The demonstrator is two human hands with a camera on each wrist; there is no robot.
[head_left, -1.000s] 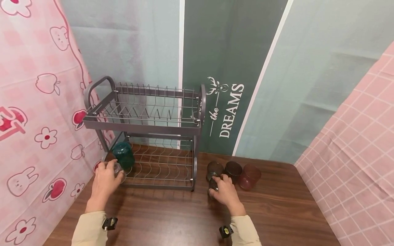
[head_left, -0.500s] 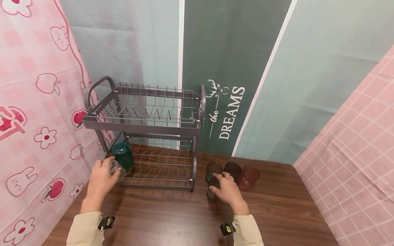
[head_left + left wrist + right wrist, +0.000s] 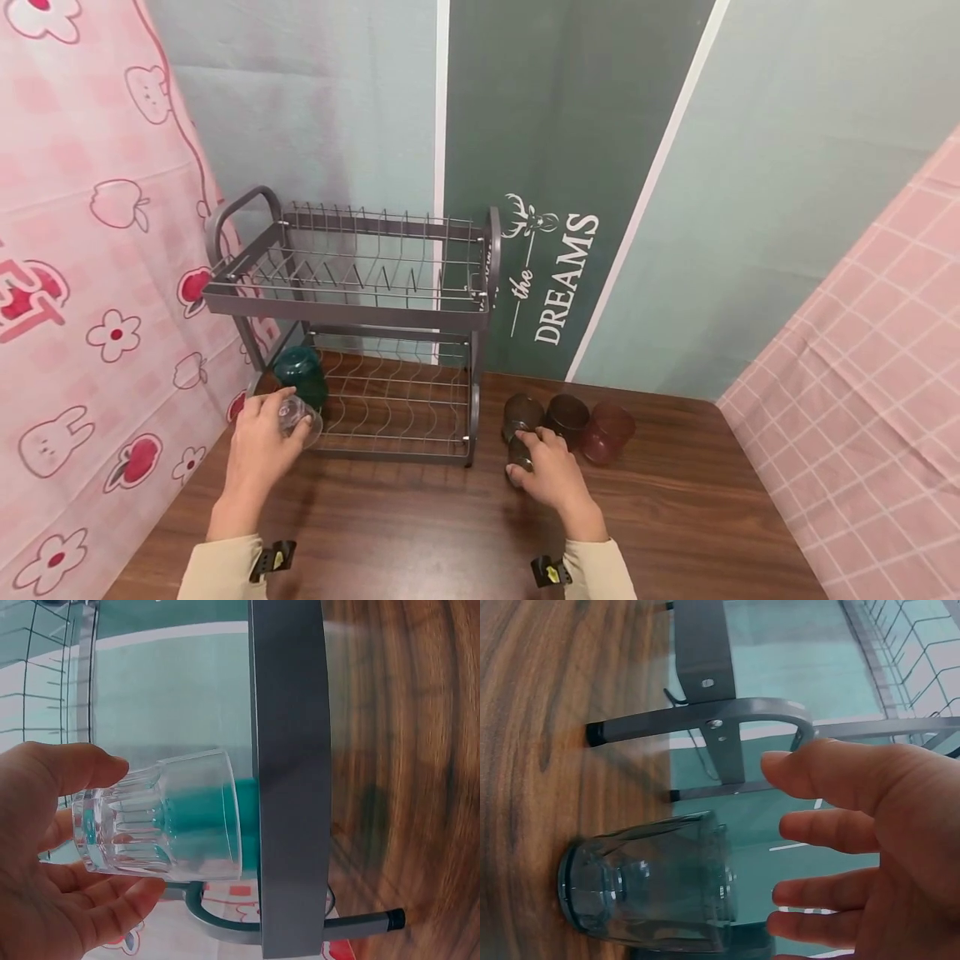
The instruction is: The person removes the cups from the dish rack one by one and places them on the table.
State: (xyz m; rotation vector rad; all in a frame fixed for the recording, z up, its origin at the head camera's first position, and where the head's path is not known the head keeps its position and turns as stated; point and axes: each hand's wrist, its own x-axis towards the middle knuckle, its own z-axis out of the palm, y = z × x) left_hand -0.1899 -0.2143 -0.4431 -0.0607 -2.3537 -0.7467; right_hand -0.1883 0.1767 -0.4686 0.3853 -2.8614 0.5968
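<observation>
My left hand [image 3: 262,442] grips a clear glass [image 3: 187,817] by its base, rim downward, at the front left of the rack's lower tier. A teal cup [image 3: 302,375] stands in that tier just behind it and shows through the glass in the left wrist view. Whether the rim touches the rack, I cannot tell. My right hand [image 3: 557,471] hovers over a smoky grey glass [image 3: 652,881] standing upright on the table. Its fingers [image 3: 829,831] are spread and apart from that glass in the right wrist view.
A grey two-tier dish rack [image 3: 345,312] stands at the left, against the backdrop. Close behind the smoky glass are a brownish-grey glass [image 3: 522,412], a dark glass [image 3: 567,415] and a red glass [image 3: 607,432]. Patterned pink cloths hang on both sides of the wooden table [image 3: 420,525].
My left hand shifted slightly left with the clear glass, then back right. Over the smoky glass, my right hand has moved only a little.
</observation>
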